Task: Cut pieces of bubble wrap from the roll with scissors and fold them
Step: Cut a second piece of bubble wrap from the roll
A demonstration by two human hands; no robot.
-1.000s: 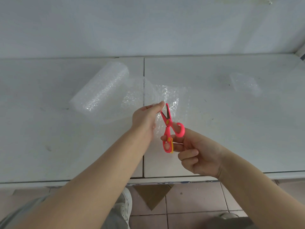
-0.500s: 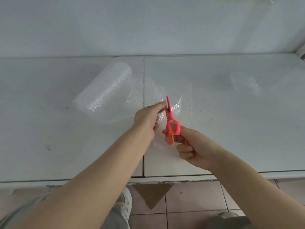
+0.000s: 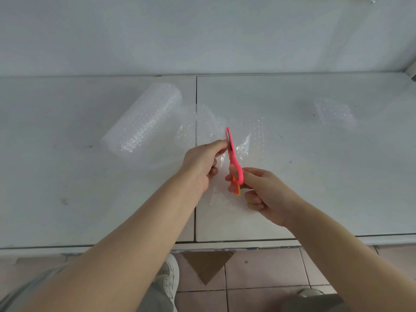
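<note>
A clear bubble wrap roll (image 3: 144, 122) lies on the white table (image 3: 67, 176), left of centre, its loose sheet (image 3: 252, 140) unrolled to the right. My left hand (image 3: 202, 162) pinches the sheet's edge just left of the blades. My right hand (image 3: 263, 190) holds pink scissors (image 3: 234, 163) by the handles, blades closed and pointing away from me through the sheet. A small folded bubble wrap piece (image 3: 335, 113) rests on the table at the far right.
A white wall (image 3: 202, 34) rises behind the table. A dark seam (image 3: 196, 91) splits the tabletop down the middle. Below the front edge are pink floor tiles, a brown cardboard piece (image 3: 207, 264) and my white shoe (image 3: 168, 278).
The scissor blades have gone from spread to closed and moved farther away from me along the sheet. My left hand has stayed pinching the sheet beside them.
</note>
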